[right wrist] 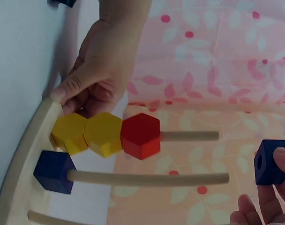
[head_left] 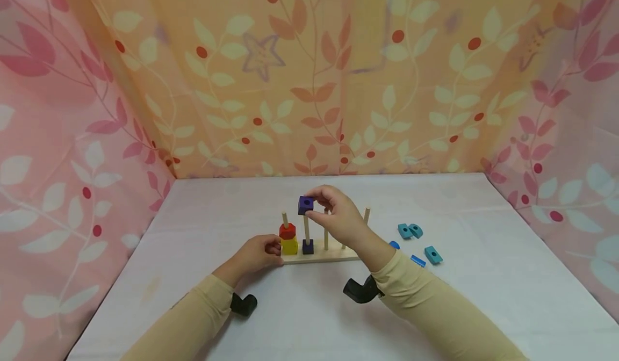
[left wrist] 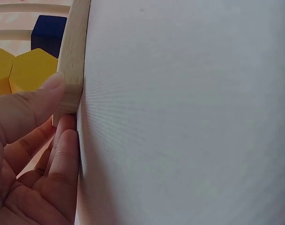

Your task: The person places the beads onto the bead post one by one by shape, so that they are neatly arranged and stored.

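Note:
My right hand (head_left: 340,218) pinches a dark blue cube (head_left: 306,205) with a hole through it. The cube is just past the tip of the second peg (right wrist: 152,178) from the left, apart from it in the right wrist view. At that peg's foot sits another dark blue cube (head_left: 308,247). My left hand (head_left: 256,253) grips the left end of the wooden base (left wrist: 73,56), thumb on top and fingers at its end. On the leftmost peg, a red hexagonal block (right wrist: 140,136) tops two yellow hexagonal blocks (right wrist: 104,134).
Several teal pieces (head_left: 433,255) with holes lie right of the base, near a blue piece (head_left: 418,261). Another blue piece (head_left: 394,245) is partly behind my right forearm. Black curved parts (head_left: 360,290) show below both wrists. Leaf-patterned cloth (head_left: 309,81) encloses the white table.

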Tool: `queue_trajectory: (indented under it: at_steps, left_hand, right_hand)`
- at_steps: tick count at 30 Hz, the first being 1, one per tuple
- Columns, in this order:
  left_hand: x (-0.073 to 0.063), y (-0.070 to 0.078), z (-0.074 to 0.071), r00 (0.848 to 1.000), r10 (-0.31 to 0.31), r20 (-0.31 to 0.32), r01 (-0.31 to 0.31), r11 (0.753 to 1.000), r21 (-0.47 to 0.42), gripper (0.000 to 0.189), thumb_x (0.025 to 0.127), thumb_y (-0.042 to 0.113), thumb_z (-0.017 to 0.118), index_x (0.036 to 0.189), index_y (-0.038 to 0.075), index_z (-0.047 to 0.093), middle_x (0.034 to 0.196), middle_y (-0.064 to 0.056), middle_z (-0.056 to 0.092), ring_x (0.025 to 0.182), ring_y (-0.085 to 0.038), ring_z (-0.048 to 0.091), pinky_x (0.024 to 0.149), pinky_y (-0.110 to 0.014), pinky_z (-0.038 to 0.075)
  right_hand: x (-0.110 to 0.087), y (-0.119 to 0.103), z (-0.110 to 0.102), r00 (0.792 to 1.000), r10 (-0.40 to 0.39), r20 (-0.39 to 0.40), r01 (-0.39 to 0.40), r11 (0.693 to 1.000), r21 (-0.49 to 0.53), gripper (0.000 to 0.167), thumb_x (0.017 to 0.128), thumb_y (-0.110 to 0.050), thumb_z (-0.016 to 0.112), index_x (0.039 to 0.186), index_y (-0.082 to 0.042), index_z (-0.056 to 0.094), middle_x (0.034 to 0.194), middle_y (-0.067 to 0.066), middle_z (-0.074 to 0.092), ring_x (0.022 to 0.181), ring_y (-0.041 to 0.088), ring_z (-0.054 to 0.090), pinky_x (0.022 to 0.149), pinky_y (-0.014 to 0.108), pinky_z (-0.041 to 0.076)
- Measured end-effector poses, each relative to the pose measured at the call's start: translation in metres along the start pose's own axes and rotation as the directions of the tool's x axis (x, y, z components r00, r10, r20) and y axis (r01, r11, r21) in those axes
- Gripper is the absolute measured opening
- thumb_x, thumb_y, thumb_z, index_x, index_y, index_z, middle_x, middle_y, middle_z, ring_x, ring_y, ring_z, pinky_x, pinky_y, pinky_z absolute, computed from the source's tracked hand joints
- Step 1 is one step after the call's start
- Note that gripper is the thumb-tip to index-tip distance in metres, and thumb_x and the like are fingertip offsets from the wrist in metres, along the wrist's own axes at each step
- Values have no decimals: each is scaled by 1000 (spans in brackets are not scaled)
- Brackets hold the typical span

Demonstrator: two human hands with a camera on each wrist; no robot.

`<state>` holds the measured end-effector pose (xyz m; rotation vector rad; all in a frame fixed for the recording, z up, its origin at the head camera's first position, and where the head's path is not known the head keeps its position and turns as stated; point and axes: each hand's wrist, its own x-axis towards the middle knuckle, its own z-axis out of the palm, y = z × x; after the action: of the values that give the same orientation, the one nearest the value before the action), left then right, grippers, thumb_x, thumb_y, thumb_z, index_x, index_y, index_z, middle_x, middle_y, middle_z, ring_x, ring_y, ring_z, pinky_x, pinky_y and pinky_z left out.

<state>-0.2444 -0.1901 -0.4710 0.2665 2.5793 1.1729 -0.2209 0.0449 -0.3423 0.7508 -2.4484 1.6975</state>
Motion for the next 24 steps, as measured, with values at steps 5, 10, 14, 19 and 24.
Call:
queue_trajectory:
  at_steps: [5,10,14,19,24]
  left_hand:
    - [1,-2,0,1000,-20,-8,20,1000,0,39,72,16,78,107,12,61,90,3,59,83,-14,54,81,-30,47]
    - [1,-1,1,999,-36,-4,36,999,-5,41,72,16,78,109,12,61,90,3,59,83,-14,53,82,-30,47]
    - [0,-1,1,1000,-28,-6,28,1000,6,41,72,16,77,109,11,60,90,2,59,83,-14,53,81,-31,47]
    - [0,1,2,999,-41,-17,41,999,4,40,72,15,77,108,12,61,89,3,59,83,-14,54,82,-31,47]
    - [0,2,2,999,-33,-12,33,999,2,40,72,14,77,109,11,61,90,3,59,83,-14,54,82,-31,47]
  right_hand:
    - [3,2,8,1000,17,-23,-18,1000,-13,24,84,-8,65,106,-9,58,108,4,52,105,16,51,97,36,40]
    - [3,6,10,999,42,-25,-42,999,7,25,85,-7,64,109,-9,57,108,5,55,102,18,55,93,37,42]
    - [4,11,12,997,71,-31,-70,997,28,26,85,-8,64,109,-10,58,105,5,58,95,17,59,84,35,47]
    - [4,16,14,992,114,-46,-112,993,44,23,84,-10,65,107,-13,59,101,3,58,89,16,60,75,31,49]
    - [3,21,16,987,152,-56,-150,988,40,29,83,-10,67,111,-11,57,102,5,59,90,17,59,79,32,49]
